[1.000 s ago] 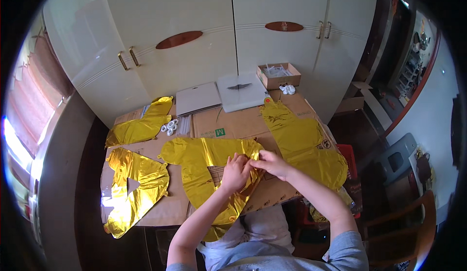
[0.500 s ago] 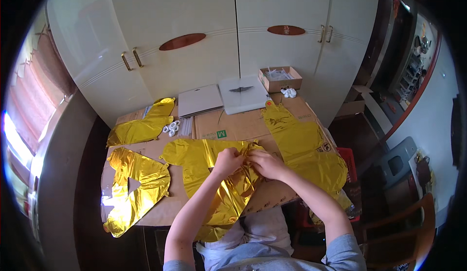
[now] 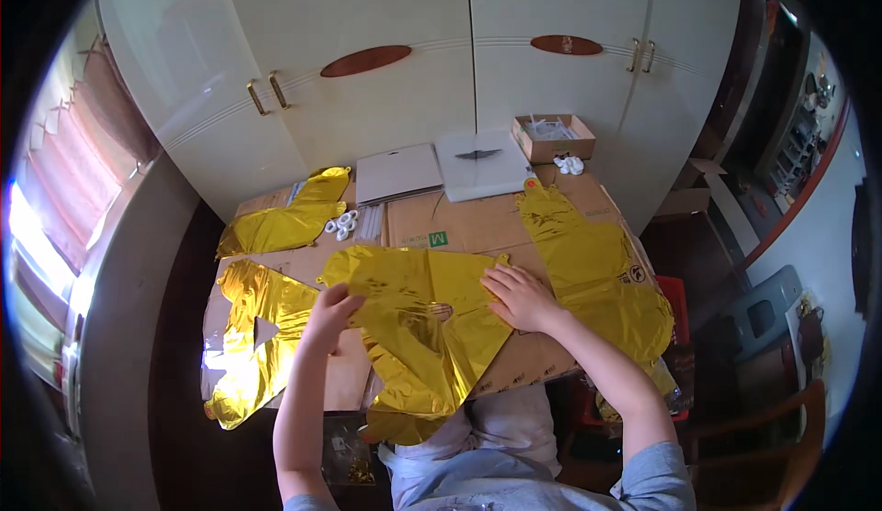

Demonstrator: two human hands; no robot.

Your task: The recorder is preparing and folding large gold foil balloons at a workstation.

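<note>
A flat, deflated gold foil balloon (image 3: 418, 277) lies creased across the front of the cardboard-covered table, its lower end hanging over the edge onto my lap. My left hand (image 3: 333, 316) is closed at its left edge, thumb and fingers pinching the foil. On the balloon's right side my right hand (image 3: 522, 298) rests flat, fingers stretched out and pressing on the foil. Between the hands, a small opening (image 3: 442, 312) shows in the foil. Another gold balloon (image 3: 262, 327) with a triangular hole lies just left of my left hand. Beyond my right hand spreads a larger gold balloon (image 3: 597, 281).
A further gold balloon (image 3: 289, 222) lies at the back left, beside white rings (image 3: 342, 224). Along the back are a grey folder (image 3: 398, 175), a pale laptop-like slab (image 3: 482, 171), an open box (image 3: 554, 139) and white pieces (image 3: 569, 165). A red crate (image 3: 678, 314) stands right.
My hands have moved apart from the bunched foil, the left to the balloon's left edge, the right a little rightward. The gathered foil is now spread flatter. The view has shifted slightly.
</note>
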